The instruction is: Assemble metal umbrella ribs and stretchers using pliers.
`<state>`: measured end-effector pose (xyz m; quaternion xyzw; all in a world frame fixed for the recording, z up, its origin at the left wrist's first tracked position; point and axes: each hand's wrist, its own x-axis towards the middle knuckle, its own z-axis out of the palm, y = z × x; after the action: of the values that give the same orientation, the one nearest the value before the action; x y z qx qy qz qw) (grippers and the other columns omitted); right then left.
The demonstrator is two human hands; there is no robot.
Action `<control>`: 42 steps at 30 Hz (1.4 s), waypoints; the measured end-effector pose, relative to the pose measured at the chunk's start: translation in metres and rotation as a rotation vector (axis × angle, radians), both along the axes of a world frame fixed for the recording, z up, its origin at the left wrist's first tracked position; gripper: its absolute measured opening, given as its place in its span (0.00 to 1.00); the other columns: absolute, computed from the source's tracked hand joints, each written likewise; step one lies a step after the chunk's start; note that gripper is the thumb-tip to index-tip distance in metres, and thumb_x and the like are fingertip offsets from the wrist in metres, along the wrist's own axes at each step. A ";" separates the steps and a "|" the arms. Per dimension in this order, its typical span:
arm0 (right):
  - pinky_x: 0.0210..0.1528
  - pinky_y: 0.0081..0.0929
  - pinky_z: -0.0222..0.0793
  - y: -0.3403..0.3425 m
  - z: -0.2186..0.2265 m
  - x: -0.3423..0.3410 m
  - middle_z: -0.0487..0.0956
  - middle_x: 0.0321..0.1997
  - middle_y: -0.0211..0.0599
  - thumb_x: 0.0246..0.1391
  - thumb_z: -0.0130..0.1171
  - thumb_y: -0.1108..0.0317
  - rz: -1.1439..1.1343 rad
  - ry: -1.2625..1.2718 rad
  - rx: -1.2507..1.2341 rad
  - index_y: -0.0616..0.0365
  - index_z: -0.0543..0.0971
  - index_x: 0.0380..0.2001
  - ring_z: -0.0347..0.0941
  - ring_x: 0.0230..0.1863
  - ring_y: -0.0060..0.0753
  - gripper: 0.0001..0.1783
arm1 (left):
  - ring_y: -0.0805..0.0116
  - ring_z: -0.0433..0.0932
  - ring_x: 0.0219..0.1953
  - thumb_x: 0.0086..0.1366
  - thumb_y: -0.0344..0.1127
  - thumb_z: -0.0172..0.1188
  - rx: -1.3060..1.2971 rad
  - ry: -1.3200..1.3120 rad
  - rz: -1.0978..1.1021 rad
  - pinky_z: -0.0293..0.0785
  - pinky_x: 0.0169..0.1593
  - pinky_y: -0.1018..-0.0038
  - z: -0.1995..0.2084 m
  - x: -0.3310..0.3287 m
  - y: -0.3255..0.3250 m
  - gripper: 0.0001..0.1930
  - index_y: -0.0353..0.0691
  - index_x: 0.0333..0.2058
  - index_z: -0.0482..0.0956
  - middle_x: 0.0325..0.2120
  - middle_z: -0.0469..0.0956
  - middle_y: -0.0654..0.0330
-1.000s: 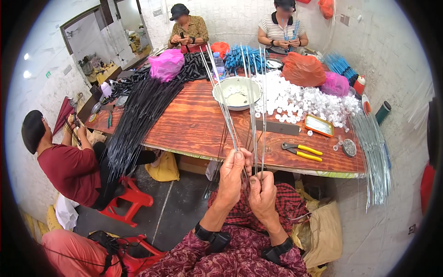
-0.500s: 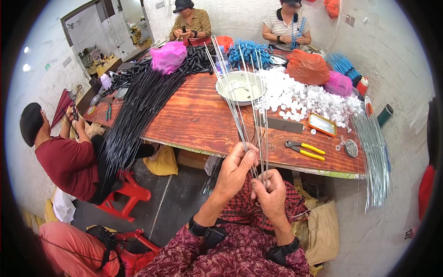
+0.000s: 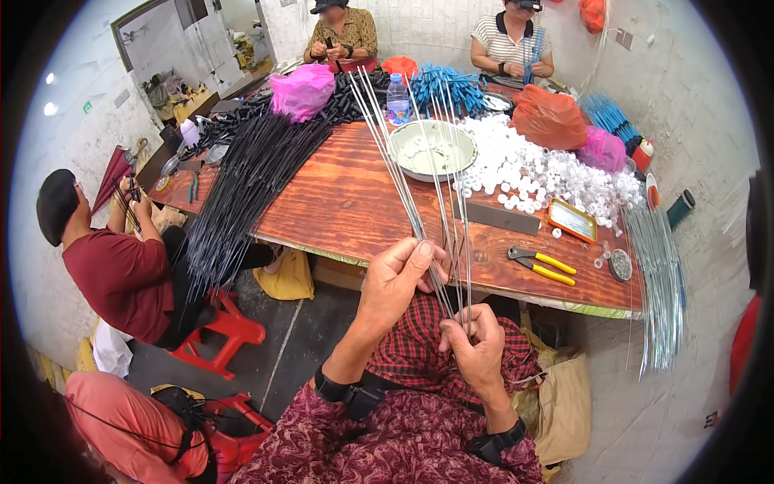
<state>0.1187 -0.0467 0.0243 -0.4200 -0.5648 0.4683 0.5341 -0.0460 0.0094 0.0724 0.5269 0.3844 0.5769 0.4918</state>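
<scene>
Bare tabletop [image 3: 322, 194] offered a passage forward of the left hand [image 3: 391, 284], between the black rods [image 3: 246, 189] and the bowl [image 3: 415, 170], whereas raised metal rods [image 3: 414, 214] fanned across the centre and 2 obstacles, a flat dark bar [image 3: 500, 217] and yellow-handled pliers [image 3: 555, 262], lay beyond the right hand [image 3: 477, 348].

This is looking like a small hand-assembly workshop: two workers [image 3: 343, 36] are handling parts beyond the wooden table's [image 3: 322, 206] far edge, white plastic pieces [image 3: 524, 171] are lying heaped, yellow-handled pliers [image 3: 530, 258] are resting near the front edge, and metal rods [image 3: 657, 282] are overhanging the right corner.
</scene>
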 end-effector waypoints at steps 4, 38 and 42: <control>0.22 0.16 0.67 0.001 0.000 0.000 0.78 0.18 0.33 0.58 0.63 0.74 0.002 -0.025 0.019 0.63 0.70 0.32 0.77 0.22 0.18 0.10 | 0.76 0.80 0.31 0.73 0.42 0.53 -0.032 0.059 0.025 0.75 0.32 0.81 0.005 -0.002 -0.001 0.16 0.32 0.39 0.81 0.28 0.82 0.60; 0.30 0.22 0.77 0.008 0.011 0.006 0.84 0.25 0.43 0.60 0.60 0.70 0.044 -0.068 0.086 0.66 0.75 0.33 0.84 0.31 0.29 0.09 | 0.72 0.81 0.36 0.67 0.39 0.62 -0.138 -0.050 -0.071 0.82 0.37 0.77 0.021 -0.009 -0.010 0.21 0.29 0.52 0.77 0.33 0.81 0.57; 0.30 0.22 0.77 0.002 0.017 0.008 0.84 0.25 0.43 0.60 0.60 0.70 0.036 -0.098 0.102 0.66 0.75 0.33 0.84 0.31 0.29 0.09 | 0.72 0.82 0.35 0.65 0.35 0.65 -0.108 -0.128 -0.012 0.82 0.36 0.78 0.015 -0.007 -0.013 0.19 0.28 0.50 0.77 0.33 0.82 0.57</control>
<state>0.1263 -0.0445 0.0414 -0.4045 -0.6207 0.4273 0.5182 -0.0526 -0.0035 0.0873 0.4638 0.3795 0.5850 0.5465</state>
